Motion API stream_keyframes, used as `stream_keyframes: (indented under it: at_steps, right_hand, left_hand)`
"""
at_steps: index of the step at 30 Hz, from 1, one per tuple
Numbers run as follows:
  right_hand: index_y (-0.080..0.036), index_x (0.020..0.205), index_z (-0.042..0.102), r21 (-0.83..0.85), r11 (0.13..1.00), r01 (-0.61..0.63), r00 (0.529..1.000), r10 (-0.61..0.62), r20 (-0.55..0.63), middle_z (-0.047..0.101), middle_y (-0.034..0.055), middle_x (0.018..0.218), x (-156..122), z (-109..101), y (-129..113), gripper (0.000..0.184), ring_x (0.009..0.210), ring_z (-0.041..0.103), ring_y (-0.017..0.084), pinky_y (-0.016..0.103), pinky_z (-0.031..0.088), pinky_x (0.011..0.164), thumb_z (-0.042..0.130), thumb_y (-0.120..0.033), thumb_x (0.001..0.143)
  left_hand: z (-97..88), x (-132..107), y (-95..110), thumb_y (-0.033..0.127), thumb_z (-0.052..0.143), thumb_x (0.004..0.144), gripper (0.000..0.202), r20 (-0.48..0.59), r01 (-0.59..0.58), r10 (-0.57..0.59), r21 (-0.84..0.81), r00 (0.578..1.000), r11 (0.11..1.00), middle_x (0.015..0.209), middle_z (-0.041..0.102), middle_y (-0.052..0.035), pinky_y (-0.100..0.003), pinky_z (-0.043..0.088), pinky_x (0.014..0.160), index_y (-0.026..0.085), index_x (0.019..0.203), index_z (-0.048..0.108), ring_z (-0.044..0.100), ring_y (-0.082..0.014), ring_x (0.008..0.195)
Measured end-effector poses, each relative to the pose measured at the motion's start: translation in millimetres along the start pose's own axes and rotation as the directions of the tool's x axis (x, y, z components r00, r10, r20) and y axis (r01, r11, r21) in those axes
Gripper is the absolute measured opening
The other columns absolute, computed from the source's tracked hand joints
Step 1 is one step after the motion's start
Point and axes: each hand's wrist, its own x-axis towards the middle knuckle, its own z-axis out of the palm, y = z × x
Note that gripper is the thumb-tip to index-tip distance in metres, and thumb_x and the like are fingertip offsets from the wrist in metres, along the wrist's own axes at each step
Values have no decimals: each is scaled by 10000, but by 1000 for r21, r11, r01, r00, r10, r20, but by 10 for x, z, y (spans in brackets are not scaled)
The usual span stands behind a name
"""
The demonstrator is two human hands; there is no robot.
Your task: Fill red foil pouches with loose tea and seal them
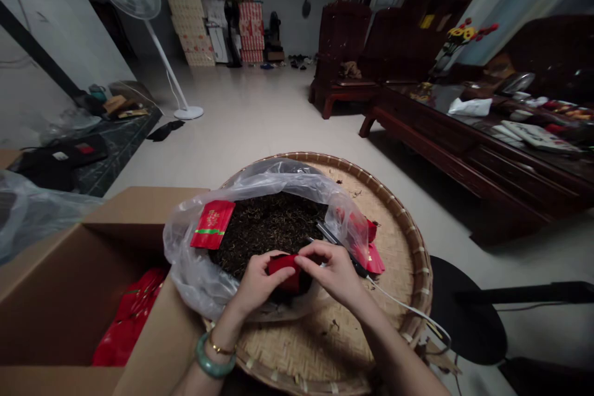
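Both my hands meet over a clear plastic bag [190, 278] full of dark loose tea leaves [273, 223]. Between them is a small red packet [288, 272]. My left hand [260, 279] grips its left side with thumb and fingers. On the upper right edge, my right hand [327, 266] pinches it. Another red packet [213, 224] with gold print and a green stripe lies on the bag's left rim. Right of the leaves, a dark tool with a metal end [328, 234] and a white cord [394, 303] lies partly behind my right hand. More red packets [375, 258] rest beside it.
The bag sits on a round woven bamboo tray [394, 204]. To the left, an open cardboard box [153, 204] holds several red packets [127, 315]. A black round stand base [477, 315] is at the right. Farther off are a white fan [189, 112] and a dark wooden table [455, 154].
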Motion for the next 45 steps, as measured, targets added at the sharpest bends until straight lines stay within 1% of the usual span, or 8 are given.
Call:
stream_keyframes:
  at_steps: [7,16,21,26,33,36,40,45]
  right_hand:
    - [-164,713,689,65,998,-22,999,24,-28,667,29,689,111,85,147,160,642,606,146,246,474,592,657,-314,758]
    - [-171,702,673,41,996,-78,992,81,-100,681,32,681,158,131,280,224,631,620,153,250,495,582,581,-337,821]
    - [-160,1126,602,-401,916,-18,992,-33,-120,663,124,1074,93,-121,492,324,1004,597,260,428,482,866,573,-307,839]
    - [-138,1248,523,-693,717,-81,997,63,-51,633,173,1101,8,-244,739,490,981,596,313,465,499,797,632,-250,783]
    - [-160,1121,615,-312,947,-75,997,66,-41,676,104,1055,81,-409,629,397,939,633,240,385,510,795,630,-251,735]
    - [-175,1113,633,-135,990,-44,993,57,100,687,83,1065,127,-491,385,408,949,642,223,352,510,802,660,-268,716]
    - [-169,1087,662,-194,980,49,955,10,295,701,69,989,226,-443,109,422,870,646,207,323,497,768,704,-246,675]
    - [-183,1044,691,-209,975,72,938,6,348,711,47,948,336,-290,-2,327,841,646,192,293,482,752,658,-190,719]
  left_hand:
    - [27,100,34,510,720,633,411,3,211,-215,-203,977,956,554,641,1,-207,423,493,105,624,653,543,-116,506]
    - [197,138,26,364,863,477,491,34,362,-405,-519,914,774,696,716,-48,-237,509,561,89,835,670,659,-162,587]
    - [212,154,59,345,878,458,526,72,415,-465,-583,882,698,818,741,-120,-257,542,580,80,861,668,704,-210,671]
    - [200,136,48,345,873,475,515,69,401,-452,-592,889,699,868,742,-144,-250,546,555,75,861,664,709,-209,663]
    - [178,110,34,347,864,493,492,88,405,-438,-571,895,714,890,738,-150,-253,540,558,80,855,665,707,-212,669]
    - [164,126,36,344,851,511,461,112,404,-410,-527,905,748,832,741,-114,-247,524,553,87,852,678,699,-205,662]
    - [169,179,52,258,824,532,329,138,359,-332,-430,933,829,667,720,-34,-231,498,570,93,787,696,660,-163,590]
    - [182,219,71,209,795,548,274,162,340,-301,-341,940,876,674,716,-35,-236,494,597,88,771,691,644,-156,607]
